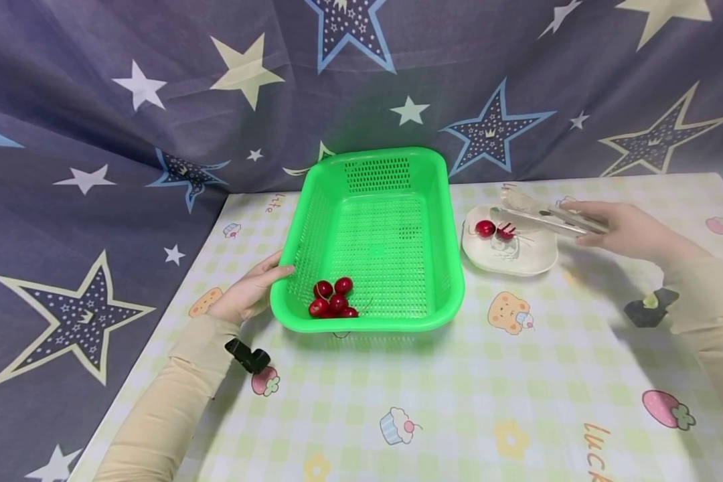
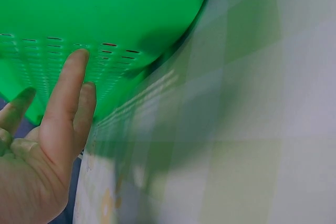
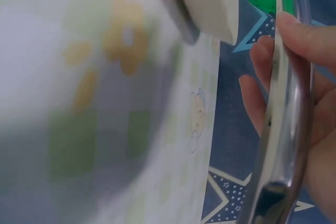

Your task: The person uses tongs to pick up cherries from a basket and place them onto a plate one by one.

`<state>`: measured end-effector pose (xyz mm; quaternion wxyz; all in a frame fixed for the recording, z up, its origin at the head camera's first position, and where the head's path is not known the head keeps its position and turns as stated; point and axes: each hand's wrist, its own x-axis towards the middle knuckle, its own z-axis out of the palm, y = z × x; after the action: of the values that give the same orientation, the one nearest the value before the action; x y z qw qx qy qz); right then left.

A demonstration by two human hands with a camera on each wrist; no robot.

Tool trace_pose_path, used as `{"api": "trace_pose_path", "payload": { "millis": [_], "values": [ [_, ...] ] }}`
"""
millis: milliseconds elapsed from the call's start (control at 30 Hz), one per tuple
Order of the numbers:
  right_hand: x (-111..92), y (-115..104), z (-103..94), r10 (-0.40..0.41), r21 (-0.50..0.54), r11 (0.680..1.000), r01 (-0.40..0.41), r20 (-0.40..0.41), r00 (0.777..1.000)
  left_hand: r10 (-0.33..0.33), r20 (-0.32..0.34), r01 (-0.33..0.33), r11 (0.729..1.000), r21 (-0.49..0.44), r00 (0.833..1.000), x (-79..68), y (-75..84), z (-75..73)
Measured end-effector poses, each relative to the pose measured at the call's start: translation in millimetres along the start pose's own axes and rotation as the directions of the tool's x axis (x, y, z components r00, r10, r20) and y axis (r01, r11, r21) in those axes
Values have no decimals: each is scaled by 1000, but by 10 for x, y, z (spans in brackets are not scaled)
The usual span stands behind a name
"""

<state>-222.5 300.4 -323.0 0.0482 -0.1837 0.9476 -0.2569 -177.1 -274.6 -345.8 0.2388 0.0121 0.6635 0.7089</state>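
Note:
A green plastic basket (image 1: 376,324) stands on the table, with several red cherries (image 1: 338,302) in its near left corner. My left hand (image 1: 250,291) holds its left rim, thumb over the edge; in the left wrist view the fingers (image 2: 65,103) lie along the outer wall. To the right, a white plate (image 1: 533,262) carries two cherries (image 1: 485,229), the second partly covered by stems or tines. My right hand (image 1: 629,231) grips metal tongs (image 1: 563,224) over the plate's right side. Their far ends are blurred, apparently with nothing between them.
A checked tablecloth (image 1: 470,402) with printed sweets and strawberries covers the table. Behind and at the left hangs a dark star-patterned cloth (image 1: 361,100). Black straps or mounts (image 1: 248,356) are on both wrists.

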Motion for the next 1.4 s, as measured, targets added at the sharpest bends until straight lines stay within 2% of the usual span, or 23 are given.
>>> {"api": "trace_pose_path", "payload": {
  "millis": [133, 300, 433, 567, 900, 1133, 1400],
  "values": [
    [3, -85, 3, -14, 21, 1000, 15, -22, 1000, -4, -9, 4, 1000, 10, 1000, -2, -7, -10],
    [17, -180, 25, -15, 30, 999, 16, -27, 1000, 6, 14, -7, 999, 32, 1000, -5, -5, -22],
    [40, -256, 20, -47, 22, 999, 48, -30, 998, 18, 34, -19, 999, 42, 999, -11, -5, -29],
    [74, -354, -2, -91, 15, 996, 91, -33, 995, 18, 36, -20, 999, 50, 999, -17, 3, -29],
    [146, -626, -31, -113, -18, 993, 112, -31, 993, -1, 22, 0, 998, 64, 1000, -7, 14, -20],
    [194, -782, -28, -217, 16, 976, 218, -63, 974, 0, 14, -1, 999, 49, 1000, -3, 9, -19],
    [208, -945, -57, -193, 6, 981, 193, -49, 980, -5, 13, 4, 999, 50, 1000, -5, 15, -21]
  ]
}}
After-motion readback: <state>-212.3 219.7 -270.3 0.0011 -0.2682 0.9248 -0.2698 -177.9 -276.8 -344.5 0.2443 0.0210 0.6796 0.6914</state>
